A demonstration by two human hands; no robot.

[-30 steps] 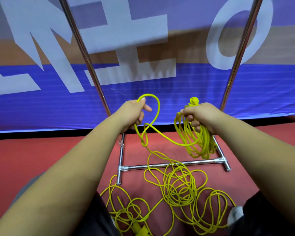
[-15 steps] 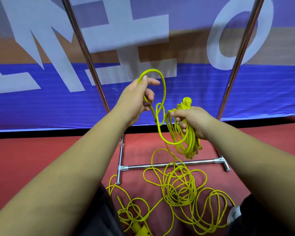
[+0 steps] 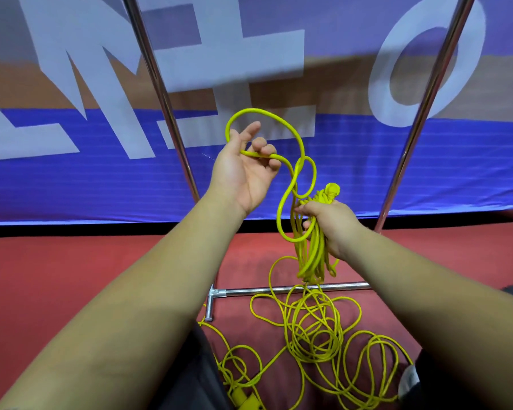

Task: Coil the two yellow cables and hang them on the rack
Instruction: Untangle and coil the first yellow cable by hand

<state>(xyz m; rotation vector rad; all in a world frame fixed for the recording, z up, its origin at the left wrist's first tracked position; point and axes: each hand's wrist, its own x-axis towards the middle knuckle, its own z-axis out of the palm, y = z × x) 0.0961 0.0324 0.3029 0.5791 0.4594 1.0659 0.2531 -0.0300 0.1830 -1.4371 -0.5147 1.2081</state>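
Watch the small twist (image 3: 305,177) in the yellow cable (image 3: 267,115) between your hands. It crosses over itself just above your right fist, and if you lay it into the bundle as it is, I'd expect a kink that makes the coil (image 3: 311,255) lumpy and hard to hang. The slack on the floor (image 3: 317,329) is the other worry. It lies in overlapping rings in front of the rack's base bar (image 3: 279,290), with some strands right at the bar, so a hard pull could cinch a knot or snag on the foot (image 3: 209,306). I can't tell which strands there belong to which cable. A yellow plug (image 3: 246,401) sits at the bottom edge near your leg. Your left hand (image 3: 243,173) is raised, palm turned towards you, middle and ring fingers curled over the cable while the index finger points out straight. It's a light hold, and the big loop arching over the hand could slip off that open side. Your right hand (image 3: 330,223) is lower and just to the right, clenched around the gathered coil, which hangs below the fist with its bound end (image 3: 331,192) poking out on top. Both forearms reach forward between the rack's two uprights (image 3: 157,93) — nothing hangs on the rack in view, so hanging looks some way off.
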